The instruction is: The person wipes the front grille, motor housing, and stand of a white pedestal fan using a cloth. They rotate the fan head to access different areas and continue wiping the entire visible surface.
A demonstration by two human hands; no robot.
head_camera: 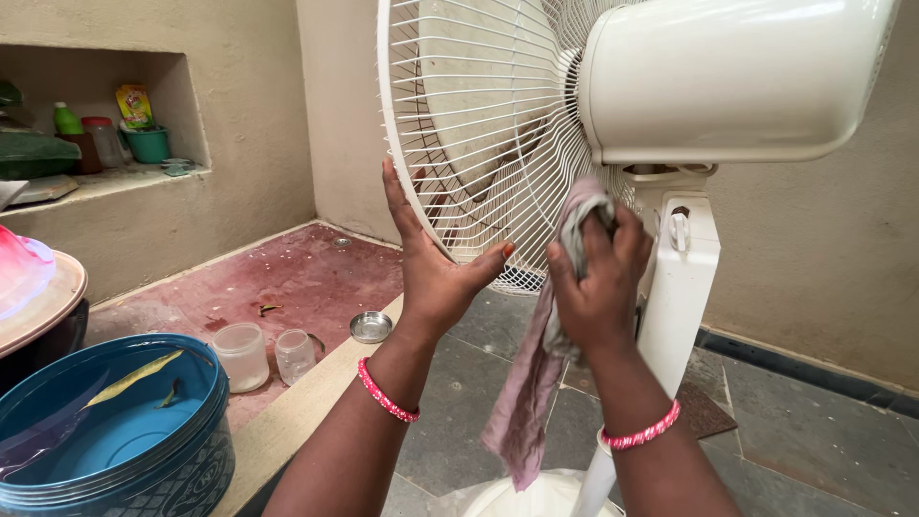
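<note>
While my right hand (pixel 598 287) closes its grip around a bunched greyish-pink cloth (pixel 536 383), pressing the top of it against the lower edge of the white fan grille (pixel 479 124), the rest of the cloth hangs down past my wrist. My left hand (pixel 436 263) lies open and flat, palm against the grille's rim, thumb spread toward the cloth, holding nothing. The fan stand (pixel 675 297) rises just behind my right hand; its base is cut off at the bottom edge. Low at left sits a blue tub (pixel 115 431), partly out of view, with two clear plastic jars (pixel 263 354) beyond it. Farther off, in the wall niche (pixel 105 115), a yellow packet (pixel 134 103) stands in a small green pot, its print too small to make out.
</note>
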